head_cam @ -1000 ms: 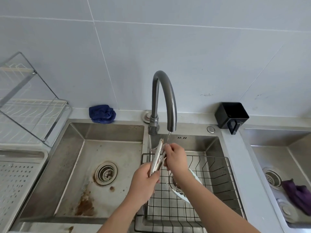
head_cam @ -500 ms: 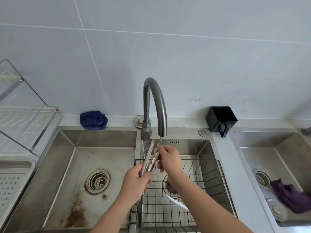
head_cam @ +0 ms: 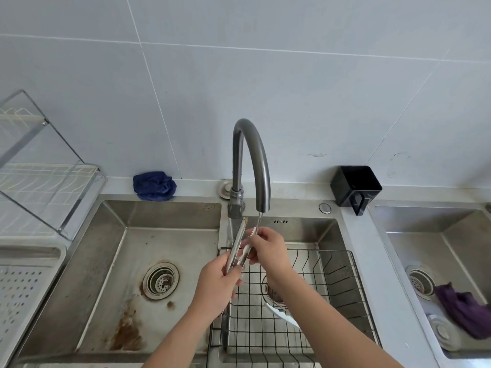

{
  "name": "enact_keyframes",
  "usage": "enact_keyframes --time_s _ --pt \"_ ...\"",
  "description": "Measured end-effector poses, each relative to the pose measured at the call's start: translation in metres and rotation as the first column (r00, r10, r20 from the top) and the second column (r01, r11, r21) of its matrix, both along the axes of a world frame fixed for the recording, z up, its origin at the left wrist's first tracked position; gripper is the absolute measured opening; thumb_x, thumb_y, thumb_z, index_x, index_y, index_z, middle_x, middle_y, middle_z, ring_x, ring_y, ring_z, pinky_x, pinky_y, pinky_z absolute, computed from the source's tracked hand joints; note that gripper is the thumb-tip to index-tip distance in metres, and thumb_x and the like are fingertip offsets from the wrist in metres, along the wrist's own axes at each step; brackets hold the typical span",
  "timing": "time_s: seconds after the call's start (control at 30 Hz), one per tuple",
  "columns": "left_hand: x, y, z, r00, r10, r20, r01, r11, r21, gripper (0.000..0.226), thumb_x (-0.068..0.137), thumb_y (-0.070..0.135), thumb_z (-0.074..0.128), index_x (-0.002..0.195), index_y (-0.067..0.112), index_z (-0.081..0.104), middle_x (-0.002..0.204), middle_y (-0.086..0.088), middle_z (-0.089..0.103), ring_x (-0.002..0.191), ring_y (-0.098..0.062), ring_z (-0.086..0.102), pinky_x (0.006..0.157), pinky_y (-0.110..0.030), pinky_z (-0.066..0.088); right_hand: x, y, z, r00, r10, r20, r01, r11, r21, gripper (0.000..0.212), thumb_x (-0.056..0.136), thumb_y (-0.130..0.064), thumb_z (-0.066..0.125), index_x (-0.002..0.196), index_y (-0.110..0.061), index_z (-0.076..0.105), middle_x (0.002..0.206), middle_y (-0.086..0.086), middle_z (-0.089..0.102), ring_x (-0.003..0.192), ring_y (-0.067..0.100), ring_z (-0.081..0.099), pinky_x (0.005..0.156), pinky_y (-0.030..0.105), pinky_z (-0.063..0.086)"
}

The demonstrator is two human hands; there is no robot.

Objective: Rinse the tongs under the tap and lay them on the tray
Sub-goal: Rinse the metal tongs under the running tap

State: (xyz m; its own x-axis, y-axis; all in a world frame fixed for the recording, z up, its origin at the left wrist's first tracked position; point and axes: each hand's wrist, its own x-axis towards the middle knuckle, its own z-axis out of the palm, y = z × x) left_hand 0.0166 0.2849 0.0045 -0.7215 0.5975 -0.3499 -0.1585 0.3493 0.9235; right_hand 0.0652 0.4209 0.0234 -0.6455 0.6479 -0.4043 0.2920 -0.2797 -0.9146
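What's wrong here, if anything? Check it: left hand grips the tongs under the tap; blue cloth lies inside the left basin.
The cloth's place is wrong. The blue cloth lies on the ledge behind the left basin, not inside it, as the head view shows. The left hand does grip the tongs under the tap.

The tongs (head_cam: pixel 237 249) are bright silver, with a brownish smear at one tip. Over them the tap (head_cam: pixel 253 144) is dark gunmetal grey. The left sink basin (head_cam: pixel 170 243) is dull steel, blotched rust-brown near its drain. A black wire basket (head_cam: pixel 292 250) makes a square grid. The tray (head_cam: pixel 24 282) is pale grey, dotted with rows of holes. One cloth (head_cam: pixel 154 186) is navy blue, the other cloth (head_cam: pixel 462 312) purple; the square holder (head_cam: pixel 354 185) is black.
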Motion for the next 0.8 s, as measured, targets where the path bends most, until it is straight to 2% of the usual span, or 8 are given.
enact_keyframes --time_s 0.07,0.2,0.33,0.4,0.53,0.63,0.7,0.8 --pt "-0.002 0.000 0.001 0.993 0.015 0.118 -0.022 0.998 0.061 0.026 0.097 0.005 0.060 0.107 0.025 0.073 0.084 -0.010 0.077 0.060 -0.021 0.069 0.046 -0.031 0.052 0.000 0.004 0.001 0.999 -0.025 -0.049 0.024 0.999 -0.026 0.014 0.097 -0.007 0.054 0.098 -0.002 0.067 0.072 0.009 0.072 0.050 0.018 0.054 0.044 0.027 0.044" --pt "-0.006 0.002 0.000 0.929 0.033 0.367 -0.074 0.992 0.099 0.016 0.099 0.014 0.055 0.102 0.009 0.070 0.068 -0.019 0.068 0.048 -0.028 0.059 0.043 -0.030 0.047 -0.001 0.003 0.004 0.985 -0.047 -0.165 0.013 0.980 -0.201 0.037 0.106 -0.036 0.049 0.084 -0.012 0.067 0.067 0.005 0.059 0.048 0.014 0.046 0.044 0.028 0.035" --pt "-0.007 -0.003 -0.006 0.920 0.040 0.389 -0.066 0.996 0.055 0.024 0.103 0.024 0.053 0.102 0.002 0.061 0.061 -0.016 0.062 0.043 -0.026 0.055 0.040 -0.030 0.044 0.006 0.002 0.004 0.927 -0.104 -0.362 -0.073 0.893 -0.444 0.022 0.103 -0.017 0.051 0.094 -0.012 0.070 0.076 0.004 0.064 0.064 0.013 0.060 0.052 0.026 0.044" --pt "-0.006 -0.004 -0.008 0.920 0.038 0.390 -0.055 0.998 0.030 0.030 0.105 0.029 0.051 0.102 0.000 0.061 0.059 -0.015 0.061 0.042 -0.026 0.055 0.040 -0.030 0.045 0.007 0.003 0.004 0.921 -0.080 -0.381 -0.093 0.905 -0.415 0.017 0.099 -0.016 0.055 0.093 -0.012 0.070 0.076 0.005 0.065 0.067 0.015 0.059 0.055 0.027 0.042" --pt "0.001 0.001 -0.006 0.931 -0.012 0.364 0.020 1.000 -0.018 0.044 0.106 0.039 0.048 0.100 -0.002 0.062 0.053 -0.011 0.057 0.036 -0.024 0.051 0.035 -0.026 0.040 0.007 -0.001 0.012 0.942 0.033 -0.334 -0.144 0.938 -0.316 0.036 0.105 -0.035 0.050 0.079 -0.016 0.065 0.068 0.005 0.058 0.060 0.016 0.052 0.056 0.032 0.036" --pt "0.003 0.004 -0.003 0.931 -0.025 0.364 0.044 0.998 -0.043 0.047 0.105 0.042 0.048 0.102 -0.003 0.060 0.052 -0.008 0.052 0.034 -0.024 0.049 0.034 -0.024 0.037 0.011 -0.001 0.017 0.882 0.052 -0.468 -0.245 0.899 -0.362 0.028 0.104 -0.029 0.054 0.087 -0.011 0.066 0.076 0.009 0.061 0.067 0.022 0.057 0.064 0.038 0.044" --pt "0.002 0.007 -0.001 0.919 -0.032 0.393 0.045 0.999 -0.026 0.042 0.105 0.041 0.047 0.106 0.001 0.061 0.053 -0.005 0.054 0.035 -0.022 0.050 0.035 -0.025 0.038 0.015 0.000 0.021 0.892 0.124 -0.435 -0.243 0.942 -0.232 0.022 0.103 -0.024 0.058 0.096 -0.005 0.068 0.079 0.014 0.067 0.069 0.026 0.061 0.061 0.041 0.046" --pt "0.001 0.015 0.003 0.911 -0.022 0.412 0.005 0.999 0.042 0.045 0.097 0.057 0.053 0.114 0.015 0.061 0.061 -0.008 0.062 0.045 -0.025 0.056 0.040 -0.029 0.045 0.016 0.004 0.022 0.969 0.120 -0.216 -0.102 0.991 0.089 0.020 0.100 -0.017 0.065 0.091 0.001 0.067 0.075 0.014 0.074 0.064 0.029 0.068 0.057 0.039 0.055"
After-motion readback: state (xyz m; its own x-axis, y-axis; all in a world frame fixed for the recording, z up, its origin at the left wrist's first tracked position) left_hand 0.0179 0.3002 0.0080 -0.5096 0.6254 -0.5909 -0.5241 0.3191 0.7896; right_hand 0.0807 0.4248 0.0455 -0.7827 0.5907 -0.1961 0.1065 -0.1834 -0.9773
